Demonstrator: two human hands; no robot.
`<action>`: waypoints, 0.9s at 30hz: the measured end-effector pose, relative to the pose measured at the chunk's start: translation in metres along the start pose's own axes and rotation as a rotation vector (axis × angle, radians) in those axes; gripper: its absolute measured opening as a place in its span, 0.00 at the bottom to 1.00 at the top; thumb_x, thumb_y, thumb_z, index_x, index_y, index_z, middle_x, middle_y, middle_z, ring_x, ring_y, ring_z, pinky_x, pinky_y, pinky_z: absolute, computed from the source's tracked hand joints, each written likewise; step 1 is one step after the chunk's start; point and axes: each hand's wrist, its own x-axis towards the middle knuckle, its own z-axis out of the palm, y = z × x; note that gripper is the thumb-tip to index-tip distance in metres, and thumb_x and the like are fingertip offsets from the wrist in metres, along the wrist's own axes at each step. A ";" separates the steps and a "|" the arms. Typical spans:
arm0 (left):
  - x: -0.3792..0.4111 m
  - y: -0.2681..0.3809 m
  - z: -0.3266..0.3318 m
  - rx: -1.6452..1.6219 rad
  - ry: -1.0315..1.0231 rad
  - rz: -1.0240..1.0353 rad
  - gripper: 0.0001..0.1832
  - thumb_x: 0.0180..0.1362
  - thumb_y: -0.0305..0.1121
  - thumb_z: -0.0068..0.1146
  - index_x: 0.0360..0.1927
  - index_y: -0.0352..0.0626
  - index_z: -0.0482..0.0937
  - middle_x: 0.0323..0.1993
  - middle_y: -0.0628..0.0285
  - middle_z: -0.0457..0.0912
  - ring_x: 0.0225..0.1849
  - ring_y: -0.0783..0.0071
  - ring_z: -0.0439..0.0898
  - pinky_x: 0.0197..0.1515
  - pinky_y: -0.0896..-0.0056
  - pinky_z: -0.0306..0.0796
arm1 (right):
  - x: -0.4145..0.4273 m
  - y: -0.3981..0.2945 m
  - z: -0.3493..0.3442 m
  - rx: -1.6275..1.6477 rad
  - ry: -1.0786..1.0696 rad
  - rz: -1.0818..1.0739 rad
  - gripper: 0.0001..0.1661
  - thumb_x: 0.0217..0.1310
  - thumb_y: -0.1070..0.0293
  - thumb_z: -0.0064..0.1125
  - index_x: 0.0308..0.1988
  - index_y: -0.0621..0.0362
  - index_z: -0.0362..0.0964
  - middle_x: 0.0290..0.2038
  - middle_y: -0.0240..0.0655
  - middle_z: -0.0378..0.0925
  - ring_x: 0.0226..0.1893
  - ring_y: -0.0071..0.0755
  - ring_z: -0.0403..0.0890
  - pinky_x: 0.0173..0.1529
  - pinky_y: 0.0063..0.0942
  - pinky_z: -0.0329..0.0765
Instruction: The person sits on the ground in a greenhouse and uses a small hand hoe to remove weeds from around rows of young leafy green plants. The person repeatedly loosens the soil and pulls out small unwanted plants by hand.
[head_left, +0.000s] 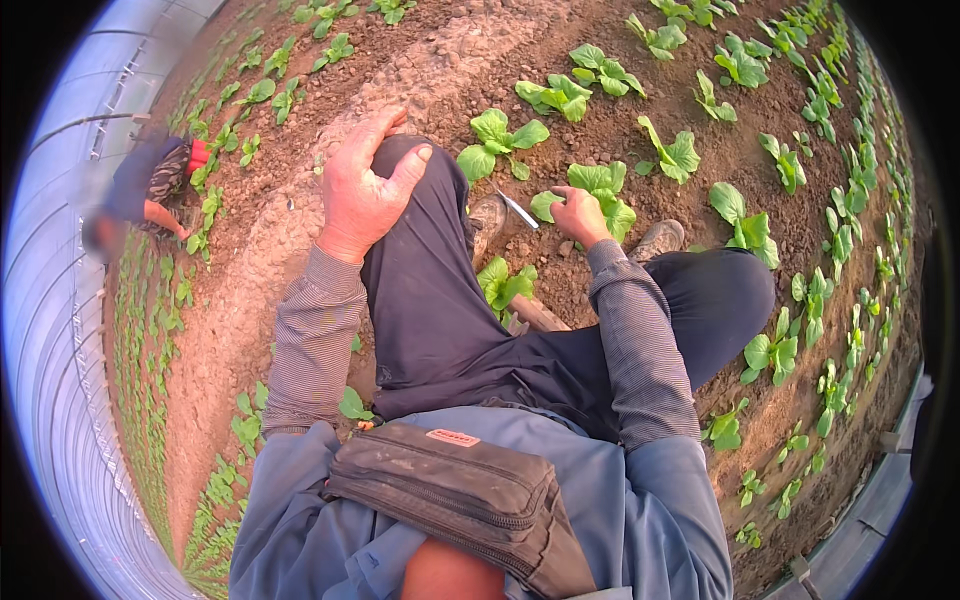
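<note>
My left hand (367, 180) lies on my bent left knee, empty, with thumb and fingers spread. Between my two shoes, my right hand (581, 216) reaches down to a leafy green seedling (600, 182). Its index finger stretches over a leaf on the near left side while the other fingers curl under. Whether it pinches anything is hidden. Just left of that hand is a slim hand tool with a white handle (519, 210), its thin dark end pointing toward my left shoe (487, 217). Another seedling (493, 144) grows beyond the tool, and one more (506, 283) stands nearer my lap.
Rows of seedlings (780, 352) run along the right. A bare soil path (262, 255) passes on the left, where another person (154, 184) bends over plants beside the plastic greenhouse wall (52, 300). A wooden piece (538, 311) shows below my legs. A waist bag (450, 472) crosses my front.
</note>
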 end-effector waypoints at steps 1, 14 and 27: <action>0.001 0.006 0.007 0.017 -0.017 0.028 0.26 0.57 0.32 0.70 0.59 0.34 0.79 0.51 0.51 0.85 0.54 0.62 0.85 0.58 0.65 0.75 | 0.001 0.003 0.003 0.008 0.002 0.010 0.29 0.56 0.61 0.54 0.58 0.51 0.81 0.39 0.57 0.85 0.43 0.54 0.87 0.54 0.42 0.80; 0.006 -0.033 0.012 0.100 -0.010 0.028 0.32 0.50 0.41 0.75 0.55 0.33 0.80 0.51 0.47 0.83 0.50 0.48 0.82 0.54 0.57 0.75 | 0.052 0.077 0.109 -0.206 -0.326 -0.016 0.36 0.59 0.65 0.59 0.67 0.58 0.67 0.54 0.59 0.77 0.55 0.60 0.80 0.62 0.45 0.75; -0.006 -0.069 -0.018 0.103 0.011 -0.125 0.36 0.55 0.53 0.71 0.54 0.27 0.79 0.51 0.40 0.83 0.50 0.47 0.83 0.53 0.56 0.77 | 0.082 0.053 0.171 -0.329 -0.383 -0.082 0.37 0.60 0.72 0.56 0.68 0.35 0.67 0.52 0.47 0.70 0.54 0.62 0.76 0.56 0.51 0.77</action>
